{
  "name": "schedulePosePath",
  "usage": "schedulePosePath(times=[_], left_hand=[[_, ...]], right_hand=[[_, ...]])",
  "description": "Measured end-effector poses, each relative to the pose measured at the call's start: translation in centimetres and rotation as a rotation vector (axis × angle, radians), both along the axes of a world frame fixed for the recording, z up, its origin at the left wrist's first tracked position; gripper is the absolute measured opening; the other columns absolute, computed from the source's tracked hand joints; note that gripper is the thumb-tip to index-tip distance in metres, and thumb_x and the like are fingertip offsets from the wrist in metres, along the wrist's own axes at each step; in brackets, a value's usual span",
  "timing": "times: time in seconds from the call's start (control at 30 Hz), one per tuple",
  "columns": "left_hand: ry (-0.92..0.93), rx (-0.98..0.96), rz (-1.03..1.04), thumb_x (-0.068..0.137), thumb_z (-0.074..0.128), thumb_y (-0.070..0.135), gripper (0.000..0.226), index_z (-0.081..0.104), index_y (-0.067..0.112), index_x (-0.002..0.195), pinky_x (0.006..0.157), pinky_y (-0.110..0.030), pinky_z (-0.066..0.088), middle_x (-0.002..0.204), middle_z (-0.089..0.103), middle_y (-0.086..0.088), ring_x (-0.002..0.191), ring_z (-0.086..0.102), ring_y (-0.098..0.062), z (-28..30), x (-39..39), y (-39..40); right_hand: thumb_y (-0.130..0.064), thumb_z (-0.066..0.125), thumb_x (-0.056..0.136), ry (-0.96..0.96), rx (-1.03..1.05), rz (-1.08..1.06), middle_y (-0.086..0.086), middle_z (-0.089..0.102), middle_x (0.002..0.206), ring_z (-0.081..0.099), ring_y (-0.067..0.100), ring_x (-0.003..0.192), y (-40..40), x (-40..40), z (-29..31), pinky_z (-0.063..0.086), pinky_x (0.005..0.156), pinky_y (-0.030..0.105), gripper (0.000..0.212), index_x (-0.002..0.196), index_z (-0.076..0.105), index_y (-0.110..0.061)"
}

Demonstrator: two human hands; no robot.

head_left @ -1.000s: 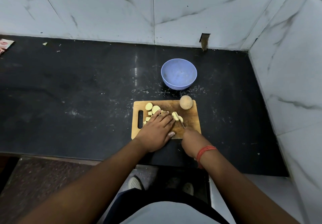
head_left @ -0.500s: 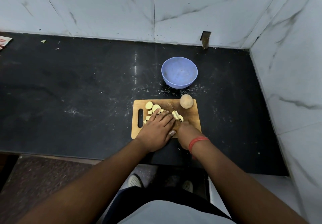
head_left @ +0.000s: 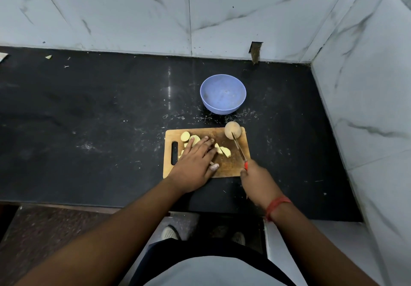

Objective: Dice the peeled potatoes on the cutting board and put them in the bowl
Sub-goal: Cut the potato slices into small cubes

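Left hand (head_left: 195,163) lies flat over pale, wet-looking cut potato pieces (head_left: 222,150) at centre frame; right hand (head_left: 255,179) grips the red-handled knife (head_left: 239,150). Slippery slices, likely firm: pin them from above.

Single head-worn view — looking steeply down and forward onto the black worktop (head_left: 89,130), fairly near, tiled corner walls (head_left: 222,14) far and right.

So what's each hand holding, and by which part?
The right hand grips the knife by its red handle. The left hand lies flat on potato pieces, holding nothing.
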State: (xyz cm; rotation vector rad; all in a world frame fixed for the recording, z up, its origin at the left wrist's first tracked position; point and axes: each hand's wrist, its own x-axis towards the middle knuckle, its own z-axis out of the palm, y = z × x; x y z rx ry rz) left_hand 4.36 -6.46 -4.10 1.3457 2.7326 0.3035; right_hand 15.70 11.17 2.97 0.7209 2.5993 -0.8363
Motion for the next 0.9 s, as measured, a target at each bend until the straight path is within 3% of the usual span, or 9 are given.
schedulePosePath(times=[0.13, 0.27, 0.37, 0.53, 0.77, 0.9], left_hand=[[-0.078, -0.067, -0.028, 0.102, 0.023, 0.056, 0.066, 0.037, 0.016, 0.154, 0.125, -0.046, -0.008, 0.166, 0.023, -0.003, 0.156, 0.001, -0.017, 0.7, -0.9, 0.6], [-0.069, -0.061, -0.053, 0.101, 0.031, 0.056, 0.063, 0.045, 0.017, 0.149, 0.125, -0.045, -0.006, 0.160, 0.036, -0.002, 0.154, 0.014, -0.019, 1.0, -1.5, 0.6], [-0.060, -0.041, -0.071, 0.097, 0.025, 0.061, 0.069, 0.052, 0.019, 0.144, 0.125, -0.050, -0.002, 0.154, 0.042, 0.000, 0.151, 0.020, -0.019, 1.0, -1.6, 0.4], [-0.082, -0.092, -0.143, 0.100, 0.037, 0.058, 0.066, 0.042, 0.016, 0.151, 0.125, -0.048, -0.007, 0.167, 0.022, -0.002, 0.156, 0.001, -0.018, 0.9, -1.9, 0.2], [0.014, -0.122, -0.215, 0.098, 0.022, 0.057, 0.067, 0.044, 0.021, 0.150, 0.124, -0.053, -0.004, 0.156, 0.039, -0.005, 0.152, 0.019, -0.024, 0.9, -2.6, -0.1], [0.012, -0.115, -0.206, 0.099, 0.022, 0.056, 0.067, 0.043, 0.021, 0.152, 0.124, -0.050, -0.006, 0.155, 0.039, -0.007, 0.151, 0.019, -0.024, 0.9, -2.3, -0.1]], right_hand=[[-0.029, 0.043, 0.099, 0.032, 0.030, 0.010, 0.008, 0.060, 0.090, 0.061, 0.024, 0.079, 0.2, -2.6, -1.6, 0.050, 0.069, 0.032, 0.014, 0.098, 0.046, -0.015], [-0.030, 0.049, 0.097, 0.069, 0.100, 0.040, 0.006, 0.064, 0.106, 0.064, 0.028, 0.092, 0.0, -3.8, -2.4, 0.053, 0.078, 0.038, 0.017, 0.107, 0.046, -0.016], [-0.029, 0.048, 0.095, 0.120, 0.164, 0.067, 0.002, 0.065, 0.109, 0.065, 0.028, 0.088, -0.3, -4.4, -2.8, 0.055, 0.073, 0.041, 0.017, 0.109, 0.044, -0.020], [-0.026, 0.049, 0.094, 0.144, 0.194, 0.079, 0.005, 0.065, 0.097, 0.065, 0.030, 0.080, -0.6, -5.3, -3.2, 0.055, 0.066, 0.041, 0.017, 0.109, 0.043, -0.021], [-0.022, 0.052, 0.091, 0.165, 0.166, 0.100, 0.006, 0.063, 0.088, 0.057, 0.026, 0.069, -0.4, -5.7, -3.6, 0.045, 0.057, 0.032, 0.019, 0.107, 0.043, -0.020], [-0.030, 0.057, 0.090, 0.172, 0.144, 0.134, 0.002, 0.063, 0.087, 0.062, 0.026, 0.075, -0.3, -5.8, -3.7, 0.053, 0.062, 0.037, 0.022, 0.106, 0.042, -0.025]])
